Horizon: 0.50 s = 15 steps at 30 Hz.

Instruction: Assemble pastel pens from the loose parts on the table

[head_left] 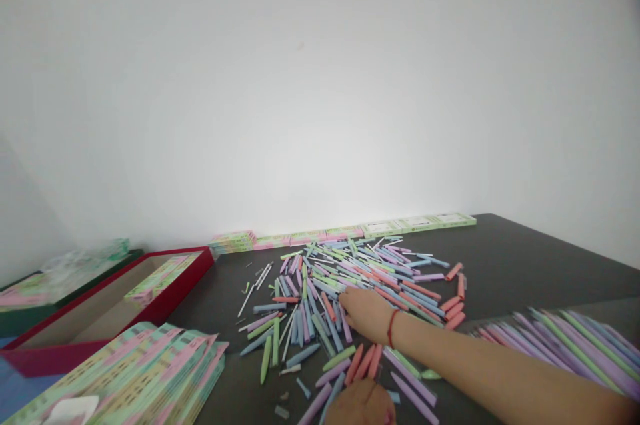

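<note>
- Coloured pen pieces (345,272) are spread across the desk (520,252).
- The right hand (367,310) is placed among them; whether its grip is closed cannot be told.
- The left hand's (361,404) grip is hidden from view.
- Pieces are best pinched singly, so neighbours are not dragged.

Soft, even light; blurred edges

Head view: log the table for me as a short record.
right hand: fingertips among scattered pen parts; grip unclear
left hand: bottom edge, partly out of frame; grip unclear
part colours: green, blue, purple, salmon, white
open red box: left side, packs inside
near left: overlapping printed packaging
by wall: flat boxes in row
</note>
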{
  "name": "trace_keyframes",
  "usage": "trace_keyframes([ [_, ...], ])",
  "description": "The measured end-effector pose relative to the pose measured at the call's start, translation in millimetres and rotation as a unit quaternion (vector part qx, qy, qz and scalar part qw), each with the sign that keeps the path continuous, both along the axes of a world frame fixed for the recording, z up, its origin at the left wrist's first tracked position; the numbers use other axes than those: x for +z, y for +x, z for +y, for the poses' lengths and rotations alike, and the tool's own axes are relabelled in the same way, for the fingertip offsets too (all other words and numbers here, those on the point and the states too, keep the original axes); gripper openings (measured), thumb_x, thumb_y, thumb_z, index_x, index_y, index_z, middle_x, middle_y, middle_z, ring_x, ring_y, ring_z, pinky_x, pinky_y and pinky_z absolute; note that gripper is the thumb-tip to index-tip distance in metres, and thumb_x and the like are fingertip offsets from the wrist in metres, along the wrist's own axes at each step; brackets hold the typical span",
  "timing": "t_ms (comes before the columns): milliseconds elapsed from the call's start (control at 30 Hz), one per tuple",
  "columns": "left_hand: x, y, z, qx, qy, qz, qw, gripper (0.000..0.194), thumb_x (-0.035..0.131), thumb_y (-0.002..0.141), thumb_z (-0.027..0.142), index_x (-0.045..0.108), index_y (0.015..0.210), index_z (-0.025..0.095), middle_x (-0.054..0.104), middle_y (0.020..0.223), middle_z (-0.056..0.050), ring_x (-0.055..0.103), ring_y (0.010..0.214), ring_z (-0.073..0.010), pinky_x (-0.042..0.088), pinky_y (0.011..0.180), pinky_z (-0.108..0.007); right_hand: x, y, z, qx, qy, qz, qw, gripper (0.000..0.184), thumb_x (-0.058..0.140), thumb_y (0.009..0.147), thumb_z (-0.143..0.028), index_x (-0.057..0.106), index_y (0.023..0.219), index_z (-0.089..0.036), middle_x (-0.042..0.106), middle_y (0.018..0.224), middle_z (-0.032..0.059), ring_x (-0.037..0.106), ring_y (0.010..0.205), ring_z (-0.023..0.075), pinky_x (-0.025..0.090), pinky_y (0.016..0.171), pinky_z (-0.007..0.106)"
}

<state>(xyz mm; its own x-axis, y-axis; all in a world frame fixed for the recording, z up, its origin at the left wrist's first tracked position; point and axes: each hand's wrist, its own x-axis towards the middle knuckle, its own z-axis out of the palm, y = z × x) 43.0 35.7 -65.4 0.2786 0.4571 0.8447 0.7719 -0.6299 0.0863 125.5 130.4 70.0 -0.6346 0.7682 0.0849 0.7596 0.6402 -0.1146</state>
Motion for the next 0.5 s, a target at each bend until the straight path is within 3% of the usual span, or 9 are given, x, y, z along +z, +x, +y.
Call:
trace_keyframes([
  [67,0.0,3,3,-0.003,0.048,-0.006,0.999,0.021,0.045,0.07,0.011,0.043,0.054,0.025,0.05,0.046,0.003,0.045,0.039,-0.0136,0.034,0.043,-0.024,-2.4,0,4,0.004,0.007,0.0,1.0,0.02,0.05,0.081,-0.011,0.065,0.093,-0.011,0.066,0.092,0.0149,0.064,0.084,0.0263,0.044,0.068,0.031],
  [233,11.7,9,0,0.024,0.147,0.012,0.989,0.034,0.035,0.086,0.014,0.046,0.055,0.023,0.047,0.049,0.002,0.053,0.051,-0.015,0.046,0.066,-0.028,-0.1,-22,13,0.07,0.009,0.006,0.997,0.017,0.051,0.083,-0.019,0.066,0.091,-0.016,0.068,0.09,0.0084,0.064,0.084,0.0218,0.045,0.07,0.028],
  [367,17.2,9,0,0.053,0.158,0.035,0.985,0.033,0.041,0.088,0.024,0.045,0.055,0.023,0.05,0.049,0.003,0.05,0.046,-0.0132,0.044,0.056,-0.025,6.6,-58,10,0.161,0.019,0.003,0.987,0.021,0.054,0.081,-0.02,0.065,0.099,-0.017,0.068,0.098,0.0084,0.064,0.089,0.0212,0.046,0.072,0.029],
  [500,14.2,5,-4,0.037,0.139,0.047,0.989,0.028,0.046,0.086,0.023,0.047,0.058,0.024,0.059,0.055,0.0,0.061,0.061,-0.0177,0.049,0.075,-0.032,3.0,-92,1,0.269,0.035,-0.014,0.962,0.016,0.056,0.079,-0.016,0.066,0.092,-0.016,0.067,0.103,0.0112,0.062,0.096,0.0228,0.047,0.075,0.03],
])
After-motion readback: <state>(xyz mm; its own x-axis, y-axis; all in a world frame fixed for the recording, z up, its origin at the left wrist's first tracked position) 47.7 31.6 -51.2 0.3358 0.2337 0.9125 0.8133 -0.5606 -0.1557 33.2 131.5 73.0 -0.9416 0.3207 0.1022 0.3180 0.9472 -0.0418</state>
